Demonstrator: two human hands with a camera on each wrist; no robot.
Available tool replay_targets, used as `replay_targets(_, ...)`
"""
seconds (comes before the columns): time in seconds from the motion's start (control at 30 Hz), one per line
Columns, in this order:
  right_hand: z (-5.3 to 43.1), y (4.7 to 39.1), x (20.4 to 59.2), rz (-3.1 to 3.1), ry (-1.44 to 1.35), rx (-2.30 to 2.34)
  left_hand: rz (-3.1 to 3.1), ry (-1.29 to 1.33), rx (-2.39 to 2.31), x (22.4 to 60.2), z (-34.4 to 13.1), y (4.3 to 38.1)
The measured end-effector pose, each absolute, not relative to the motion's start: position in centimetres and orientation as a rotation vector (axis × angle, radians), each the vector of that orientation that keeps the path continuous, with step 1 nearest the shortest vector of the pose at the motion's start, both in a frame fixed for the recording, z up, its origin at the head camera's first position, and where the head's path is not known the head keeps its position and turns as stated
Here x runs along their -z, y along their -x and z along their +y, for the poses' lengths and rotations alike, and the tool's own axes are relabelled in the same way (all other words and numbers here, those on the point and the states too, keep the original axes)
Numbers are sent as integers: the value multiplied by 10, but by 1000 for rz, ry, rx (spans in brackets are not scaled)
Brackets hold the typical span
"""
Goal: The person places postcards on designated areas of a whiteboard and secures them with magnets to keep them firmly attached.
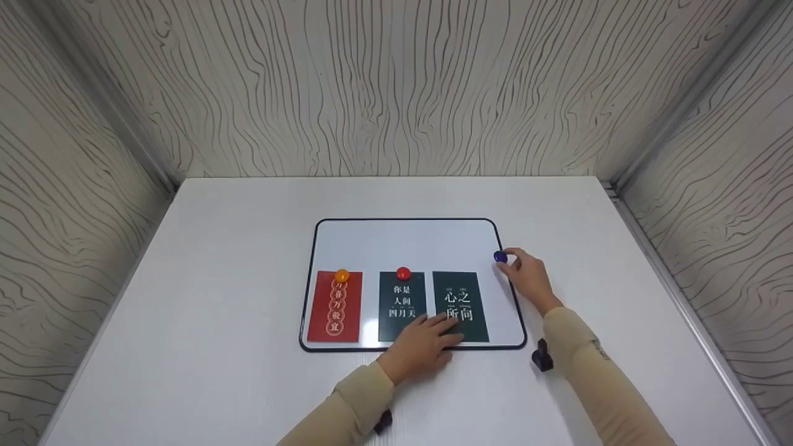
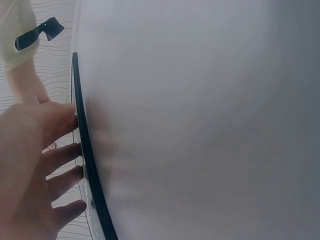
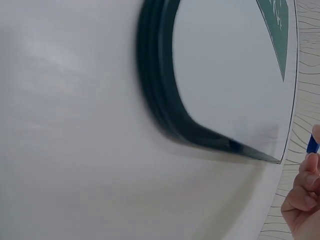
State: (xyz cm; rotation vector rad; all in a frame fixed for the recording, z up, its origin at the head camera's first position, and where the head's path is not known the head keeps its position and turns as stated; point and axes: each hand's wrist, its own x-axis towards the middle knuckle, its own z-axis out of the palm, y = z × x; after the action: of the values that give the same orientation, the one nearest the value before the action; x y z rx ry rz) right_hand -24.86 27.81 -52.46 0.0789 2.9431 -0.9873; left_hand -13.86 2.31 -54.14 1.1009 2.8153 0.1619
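Observation:
My right hand [image 1: 528,279] pinches a blue magnet [image 1: 500,256] between thumb and fingers at the right edge of the whiteboard [image 1: 403,241]; a sliver of the magnet [image 3: 313,145] shows in the right wrist view. With fingers spread, my left hand [image 1: 421,348] rests over the lower part of the right green card [image 1: 460,294] and the corner of the middle green card [image 1: 401,306]. A red magnet [image 1: 403,273] sits on the middle card's top edge. On the left, a red card [image 1: 334,310] bears an orange magnet [image 1: 342,275] at its top.
The board's dark frame [image 1: 409,218] lies flat on a white table [image 1: 217,297]. Walls with a wood-grain pattern [image 1: 384,93] stand behind and at both sides. Black wrist mounts [image 1: 543,356] sit on the forearms.

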Motion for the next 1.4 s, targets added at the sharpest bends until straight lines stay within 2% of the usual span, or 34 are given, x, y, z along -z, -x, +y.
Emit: replay_targets(1.4, 234, 240, 524, 2937, 89, 979, 2794, -1037, -241, 541, 25, 137)
